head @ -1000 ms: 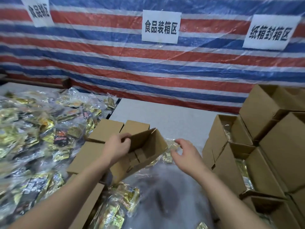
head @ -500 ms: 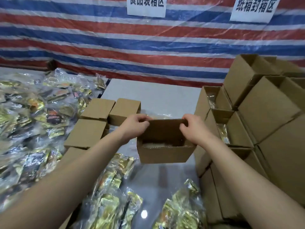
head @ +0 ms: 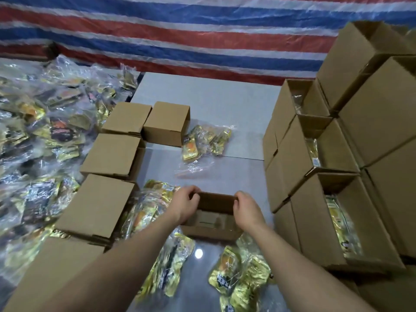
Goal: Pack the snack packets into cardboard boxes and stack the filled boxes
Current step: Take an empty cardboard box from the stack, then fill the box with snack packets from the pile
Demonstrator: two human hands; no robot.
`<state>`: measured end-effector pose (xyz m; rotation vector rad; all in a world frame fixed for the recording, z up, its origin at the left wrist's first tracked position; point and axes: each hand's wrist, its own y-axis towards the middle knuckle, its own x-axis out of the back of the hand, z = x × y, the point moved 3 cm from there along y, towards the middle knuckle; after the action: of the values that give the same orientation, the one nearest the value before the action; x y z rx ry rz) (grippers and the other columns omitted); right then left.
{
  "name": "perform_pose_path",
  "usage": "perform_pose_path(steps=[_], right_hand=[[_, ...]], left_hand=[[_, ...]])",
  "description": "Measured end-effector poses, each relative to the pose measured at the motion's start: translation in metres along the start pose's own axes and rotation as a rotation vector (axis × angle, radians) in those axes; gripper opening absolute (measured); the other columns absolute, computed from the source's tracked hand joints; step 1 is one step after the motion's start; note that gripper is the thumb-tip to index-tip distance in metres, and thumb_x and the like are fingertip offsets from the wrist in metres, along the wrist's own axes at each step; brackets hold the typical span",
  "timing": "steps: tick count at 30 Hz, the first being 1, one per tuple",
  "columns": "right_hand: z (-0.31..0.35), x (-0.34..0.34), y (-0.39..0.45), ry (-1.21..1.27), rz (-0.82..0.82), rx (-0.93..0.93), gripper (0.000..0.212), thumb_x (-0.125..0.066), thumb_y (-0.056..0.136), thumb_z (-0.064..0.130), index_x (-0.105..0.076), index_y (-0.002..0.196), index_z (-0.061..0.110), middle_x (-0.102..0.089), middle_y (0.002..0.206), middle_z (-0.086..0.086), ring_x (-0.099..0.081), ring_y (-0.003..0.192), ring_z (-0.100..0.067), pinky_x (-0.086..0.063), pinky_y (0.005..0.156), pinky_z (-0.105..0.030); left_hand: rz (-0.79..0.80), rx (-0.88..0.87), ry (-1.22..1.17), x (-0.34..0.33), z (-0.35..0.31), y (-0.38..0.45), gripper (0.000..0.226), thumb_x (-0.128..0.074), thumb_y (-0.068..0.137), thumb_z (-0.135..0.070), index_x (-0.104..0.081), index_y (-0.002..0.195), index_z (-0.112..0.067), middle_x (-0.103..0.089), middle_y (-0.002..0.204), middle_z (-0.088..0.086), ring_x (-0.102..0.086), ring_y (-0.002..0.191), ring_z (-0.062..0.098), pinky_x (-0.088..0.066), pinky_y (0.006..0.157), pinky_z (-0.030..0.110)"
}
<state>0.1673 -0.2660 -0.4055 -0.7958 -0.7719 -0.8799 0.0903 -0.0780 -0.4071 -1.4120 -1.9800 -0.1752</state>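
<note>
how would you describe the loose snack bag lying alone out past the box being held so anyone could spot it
Start at the grey table below the striped tarp. Right of the farthest closed cardboard box lies a clear bag of gold snack packets. It alone lies by itself on bare tabletop, well beyond both hands.

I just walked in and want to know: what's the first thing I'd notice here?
Two hands, the left hand and right hand, hold an open empty box in the middle. A big shiny heap of snack packets fills the left, and a stack of filled boxes rises on the right.
</note>
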Motion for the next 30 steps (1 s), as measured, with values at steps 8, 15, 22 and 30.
perform_pose_path(steps=[8, 15, 22, 30], right_hand=[[-0.009, -0.013, -0.001, 0.081, -0.023, -0.031, 0.018, -0.04, 0.104, 0.016, -0.054, 0.113, 0.01, -0.054, 0.114, -0.01, -0.055, 0.101, -0.03, -0.043, 0.085, -0.036], [-0.01, -0.004, -0.001, 0.038, -0.017, -0.034, 0.031, -0.042, 0.098, 0.017, -0.058, 0.124, 0.01, -0.056, 0.123, -0.009, -0.055, 0.113, -0.028, -0.045, 0.098, -0.04], [0.002, 0.007, 0.0, -0.015, -0.079, 0.023, 0.036, -0.044, 0.097, 0.015, -0.061, 0.127, 0.006, -0.06, 0.128, -0.013, -0.055, 0.117, -0.031, -0.042, 0.104, -0.04], [0.015, 0.011, -0.026, 0.05, -0.245, 0.071, 0.028, -0.048, 0.094, 0.01, -0.065, 0.116, 0.005, -0.063, 0.115, -0.011, -0.054, 0.107, -0.03, -0.04, 0.104, -0.045]], left_hand=[[-0.009, -0.042, -0.035, -0.008, 0.008, 0.001, 0.027, -0.051, 0.099, -0.012, -0.065, 0.122, -0.01, -0.063, 0.124, 0.009, -0.054, 0.119, 0.024, -0.035, 0.098, 0.022], [-0.204, 0.226, 0.062, 0.029, 0.067, -0.043, 0.039, -0.045, 0.1, -0.023, -0.054, 0.135, -0.007, -0.062, 0.13, 0.014, -0.058, 0.116, 0.028, -0.046, 0.1, 0.04], [0.054, 0.435, 0.565, 0.018, 0.126, -0.095, 0.102, -0.046, 0.079, -0.082, -0.023, 0.153, -0.015, -0.044, 0.147, 0.017, -0.048, 0.131, 0.034, -0.042, 0.104, 0.042], [0.014, 0.489, 0.366, -0.002, 0.152, -0.111, 0.115, -0.078, 0.076, -0.054, -0.007, 0.157, -0.015, -0.03, 0.153, 0.023, -0.032, 0.142, 0.039, -0.032, 0.115, 0.044]])
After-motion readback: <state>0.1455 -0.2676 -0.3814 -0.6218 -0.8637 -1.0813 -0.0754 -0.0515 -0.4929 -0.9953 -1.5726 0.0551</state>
